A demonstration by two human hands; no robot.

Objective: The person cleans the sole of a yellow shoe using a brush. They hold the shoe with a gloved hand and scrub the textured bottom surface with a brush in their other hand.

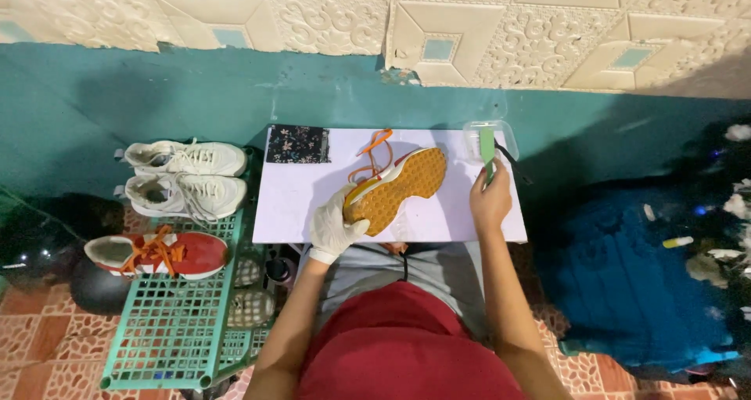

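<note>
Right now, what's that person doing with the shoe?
A person sits at a small white table. Their gloved left hand holds a shoe turned sole-up, its orange laces trailing on the table. Their bare right hand holds a green brush by a clear container. On a green rack to the left sit two white sneakers and a red shoe.

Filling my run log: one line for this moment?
left hand: gloved, holds shoe sole-up | right hand: holds green brush | surface: white board

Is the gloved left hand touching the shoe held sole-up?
Touching. The head view shows the left hand gripping the heel of the shoe, fingers wrapped onto its sole.
</note>
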